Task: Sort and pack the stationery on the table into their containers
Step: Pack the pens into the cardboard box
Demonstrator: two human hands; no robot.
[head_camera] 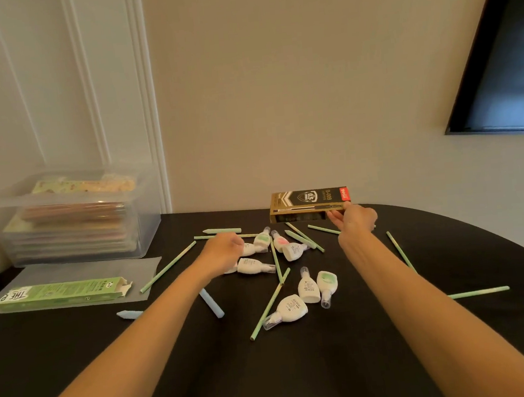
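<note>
Several green pencils [168, 266] and white correction-fluid bottles [308, 286] lie scattered over the black table [302, 378]. My right hand [356, 218] grips the right end of a black-and-gold pen box [309, 205] at the table's far side. My left hand [224, 252] hovers with fingers curled over a bottle [254, 265] in the middle cluster; whether it holds anything is hidden. A green pencil box [60, 293], its right flap open, lies on the left.
A clear plastic bin [75, 214] filled with flat packets stands at the far left, its lid [72, 284] lying flat under the green box. Two pale blue crayons [211, 302] lie near my left forearm. A wall stands behind the table.
</note>
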